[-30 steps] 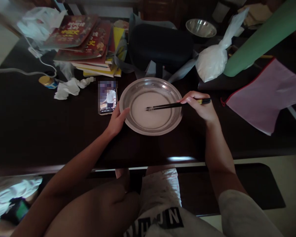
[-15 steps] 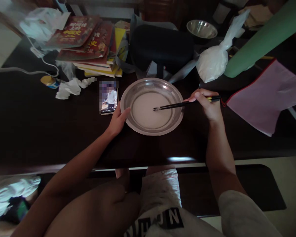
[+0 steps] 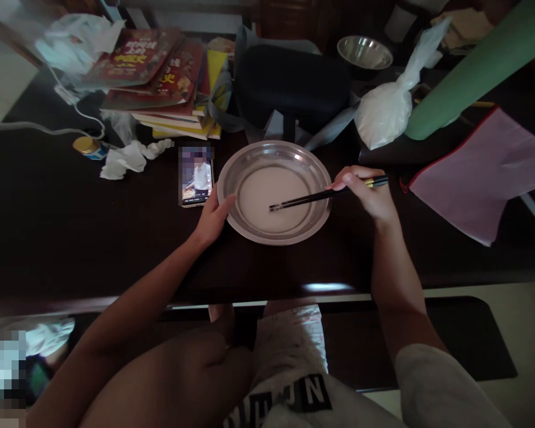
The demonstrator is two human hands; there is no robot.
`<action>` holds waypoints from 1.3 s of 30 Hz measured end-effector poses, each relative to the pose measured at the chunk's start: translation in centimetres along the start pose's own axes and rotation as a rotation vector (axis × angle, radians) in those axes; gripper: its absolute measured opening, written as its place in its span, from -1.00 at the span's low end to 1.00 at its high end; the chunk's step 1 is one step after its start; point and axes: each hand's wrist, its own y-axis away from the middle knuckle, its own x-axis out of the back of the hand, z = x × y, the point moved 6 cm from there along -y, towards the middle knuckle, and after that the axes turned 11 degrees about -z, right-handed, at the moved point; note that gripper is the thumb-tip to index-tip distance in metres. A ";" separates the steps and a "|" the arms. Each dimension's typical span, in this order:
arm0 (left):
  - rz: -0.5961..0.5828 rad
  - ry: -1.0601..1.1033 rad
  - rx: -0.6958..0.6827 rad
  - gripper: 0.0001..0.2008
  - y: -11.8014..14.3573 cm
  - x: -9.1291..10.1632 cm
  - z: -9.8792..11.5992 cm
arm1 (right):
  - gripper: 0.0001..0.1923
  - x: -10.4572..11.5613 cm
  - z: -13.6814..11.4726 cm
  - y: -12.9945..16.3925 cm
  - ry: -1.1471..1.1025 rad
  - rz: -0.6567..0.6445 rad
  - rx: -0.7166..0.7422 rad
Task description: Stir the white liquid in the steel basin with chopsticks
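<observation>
A: Dim overall. The dark counter (image 3: 71, 238) swallows most detail, and light seems to fall from above and behind onto the far clutter.

B: The metal dish (image 3: 232, 178) catches the brightest sheen along its rim, and there's a pale glint on the counter's near edge.

A: The corners bend and smear like a wide lens. The lap below is murky, and the bottom-left corner is pixelated.

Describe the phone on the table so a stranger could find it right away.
On the dark table, find the round metal basin of pale liquid. The phone lies flat beside the rim, by the left hand. Its lit screen is the only glowing thing.
</observation>
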 end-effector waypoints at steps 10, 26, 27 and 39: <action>-0.016 -0.057 -0.026 -0.45 0.0 0.0 0.1 | -0.65 0.0 0.0 0.0 -0.019 0.018 0.000; -0.008 -0.054 -0.005 -0.47 0.0 0.1 0.1 | -0.72 0.1 -0.3 0.0 0.037 0.010 0.019; -0.011 -0.051 -0.008 -0.47 0.0 0.0 0.1 | -0.72 0.4 -0.3 0.1 0.029 0.040 0.023; -0.001 -0.016 -0.011 -0.46 0.0 0.1 -0.1 | -0.69 0.8 -0.2 0.2 -0.006 0.076 0.037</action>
